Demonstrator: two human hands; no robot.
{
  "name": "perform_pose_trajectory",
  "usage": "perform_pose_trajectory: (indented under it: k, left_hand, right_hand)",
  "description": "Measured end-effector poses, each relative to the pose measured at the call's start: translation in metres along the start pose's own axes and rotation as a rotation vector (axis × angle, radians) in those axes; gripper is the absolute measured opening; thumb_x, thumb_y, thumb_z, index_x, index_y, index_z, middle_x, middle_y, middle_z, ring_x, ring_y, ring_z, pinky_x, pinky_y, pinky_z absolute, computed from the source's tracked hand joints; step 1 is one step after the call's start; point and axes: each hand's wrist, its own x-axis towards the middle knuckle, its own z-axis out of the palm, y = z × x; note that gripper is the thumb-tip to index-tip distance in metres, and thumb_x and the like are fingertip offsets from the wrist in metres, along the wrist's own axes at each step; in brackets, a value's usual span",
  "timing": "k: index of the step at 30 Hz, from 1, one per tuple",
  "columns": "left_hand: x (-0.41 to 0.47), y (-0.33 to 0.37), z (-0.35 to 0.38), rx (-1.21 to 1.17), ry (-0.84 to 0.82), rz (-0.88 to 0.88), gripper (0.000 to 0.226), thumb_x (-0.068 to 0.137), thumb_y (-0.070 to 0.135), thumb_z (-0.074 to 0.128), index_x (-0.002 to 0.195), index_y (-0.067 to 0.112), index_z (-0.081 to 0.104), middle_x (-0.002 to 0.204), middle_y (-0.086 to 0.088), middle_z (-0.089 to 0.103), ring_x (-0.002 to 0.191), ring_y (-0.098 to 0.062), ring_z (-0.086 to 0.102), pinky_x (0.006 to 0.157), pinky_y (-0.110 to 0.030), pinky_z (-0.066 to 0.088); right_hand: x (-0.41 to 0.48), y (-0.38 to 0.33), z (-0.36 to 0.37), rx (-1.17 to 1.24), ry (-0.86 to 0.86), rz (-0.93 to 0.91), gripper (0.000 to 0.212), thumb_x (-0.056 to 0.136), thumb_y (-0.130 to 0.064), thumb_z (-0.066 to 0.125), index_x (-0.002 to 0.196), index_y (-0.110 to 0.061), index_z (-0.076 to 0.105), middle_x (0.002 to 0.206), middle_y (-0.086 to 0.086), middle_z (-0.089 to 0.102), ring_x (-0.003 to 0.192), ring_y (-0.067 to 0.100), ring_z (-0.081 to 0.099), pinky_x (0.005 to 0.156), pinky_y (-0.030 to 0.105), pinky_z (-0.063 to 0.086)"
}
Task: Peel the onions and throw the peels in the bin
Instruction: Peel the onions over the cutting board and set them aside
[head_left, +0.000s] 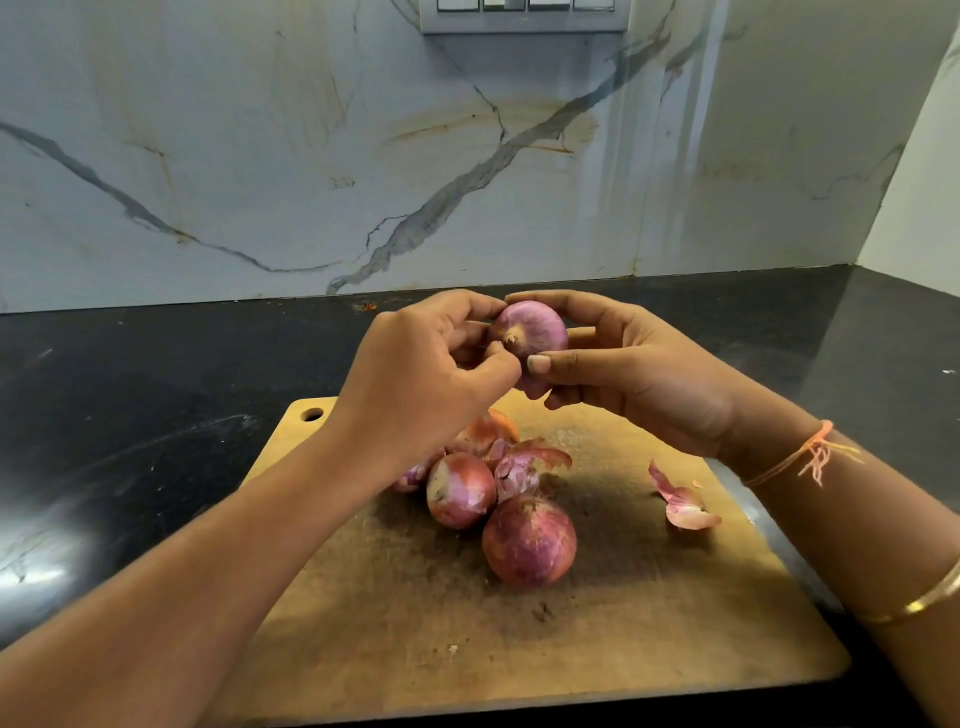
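A purple onion (531, 332) is held up above the wooden cutting board (623, 623). My right hand (639, 374) cups it from the right, thumb across its lower side. My left hand (426, 374) pinches at its root end from the left. On the board lie a large red onion (529, 540) and a smaller one (460, 489), with a third partly hidden under my left wrist (410, 475). Loose peels (519, 462) are piled behind them. Another peel (683, 501) lies alone at the right. No bin is in view.
The board sits on a black stone counter (130, 415) against a marble wall (311, 156). A grey switch panel (524, 15) is high on the wall. A white side wall (924, 208) closes the right corner.
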Motion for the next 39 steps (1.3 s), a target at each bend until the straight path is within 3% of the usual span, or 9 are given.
perform_pose_trajectory:
  k: [3,8,11,14,20,22,26,33,39]
  left_hand:
    - [-0.001,0.002,0.001,0.094,0.01,0.044,0.033,0.081,0.021,0.066,0.114,0.017,0.068,0.081,0.021,0.065,0.079,-0.001,0.068,0.07,-0.018,0.056]
    - [-0.003,0.002,0.002,0.162,-0.003,0.094,0.035,0.083,0.017,0.062,0.118,0.015,0.067,0.089,0.002,0.074,0.079,-0.015,0.07,0.071,-0.034,0.06]
    - [-0.001,0.0,0.002,0.178,-0.022,0.09,0.036,0.082,0.019,0.059,0.117,0.017,0.068,0.085,0.002,0.074,0.071,-0.007,0.067,0.063,-0.02,0.056]
    - [0.002,-0.005,-0.001,0.174,0.008,0.075,0.033,0.084,0.005,0.059,0.113,0.016,0.07,0.08,0.006,0.073,0.058,-0.002,0.06,0.05,-0.009,0.044]
    - [0.003,-0.01,0.0,0.04,0.056,0.049,0.037,0.083,0.018,0.049,0.115,0.018,0.068,0.078,0.003,0.073,0.063,-0.025,0.069,0.059,-0.042,0.057]
    - [0.001,-0.008,0.0,0.02,0.062,0.049,0.035,0.083,0.025,0.051,0.112,0.019,0.069,0.075,0.0,0.073,0.066,-0.021,0.07,0.062,-0.039,0.058]
    - [0.001,-0.004,0.001,-0.032,0.084,0.091,0.023,0.085,0.025,0.068,0.106,0.017,0.071,0.086,0.018,0.068,0.079,0.006,0.067,0.069,-0.011,0.053]
    - [0.002,-0.008,0.002,0.03,0.138,0.162,0.012,0.084,0.021,0.064,0.091,0.015,0.071,0.08,0.008,0.071,0.072,0.0,0.068,0.065,-0.025,0.058]
    - [0.003,-0.009,0.0,0.086,0.156,0.19,0.011,0.082,0.018,0.062,0.087,0.012,0.071,0.073,0.006,0.07,0.07,-0.006,0.066,0.062,-0.024,0.055]
  right_hand:
    - [-0.001,-0.001,0.004,-0.088,0.024,-0.012,0.057,0.07,-0.02,0.068,0.126,-0.015,0.057,0.1,0.01,0.069,0.081,0.015,0.066,0.075,0.027,0.055]
    - [-0.001,0.0,0.005,-0.16,0.044,-0.009,0.05,0.079,-0.01,0.068,0.128,-0.014,0.056,0.104,0.011,0.07,0.082,0.013,0.068,0.075,0.026,0.056]
    - [-0.001,0.0,0.005,-0.139,0.036,0.008,0.05,0.077,-0.012,0.07,0.125,-0.014,0.058,0.101,0.009,0.07,0.082,0.015,0.068,0.076,0.027,0.056]
    - [-0.001,-0.001,0.003,-0.008,0.031,0.039,0.052,0.07,-0.017,0.069,0.122,-0.011,0.06,0.1,0.011,0.068,0.079,0.019,0.066,0.076,0.028,0.056]
    - [0.001,-0.004,-0.002,0.149,0.031,0.086,0.043,0.075,-0.016,0.073,0.115,-0.009,0.059,0.09,0.013,0.068,0.072,0.018,0.066,0.07,0.026,0.056]
    - [0.0,-0.005,-0.002,0.148,0.05,0.103,0.046,0.071,-0.019,0.068,0.115,-0.009,0.056,0.088,0.012,0.068,0.072,0.018,0.065,0.07,0.026,0.056]
    - [-0.001,-0.005,-0.001,0.149,0.048,0.113,0.05,0.068,-0.021,0.066,0.116,-0.009,0.055,0.085,0.012,0.069,0.071,0.018,0.066,0.071,0.027,0.056]
    - [-0.001,-0.004,0.003,0.135,0.025,0.129,0.048,0.068,-0.02,0.067,0.113,-0.009,0.054,0.082,0.012,0.071,0.069,0.018,0.068,0.071,0.028,0.058]
    - [0.0,-0.005,0.001,0.154,-0.015,0.126,0.045,0.076,-0.015,0.073,0.116,-0.006,0.054,0.092,0.019,0.069,0.07,0.02,0.067,0.071,0.029,0.058]
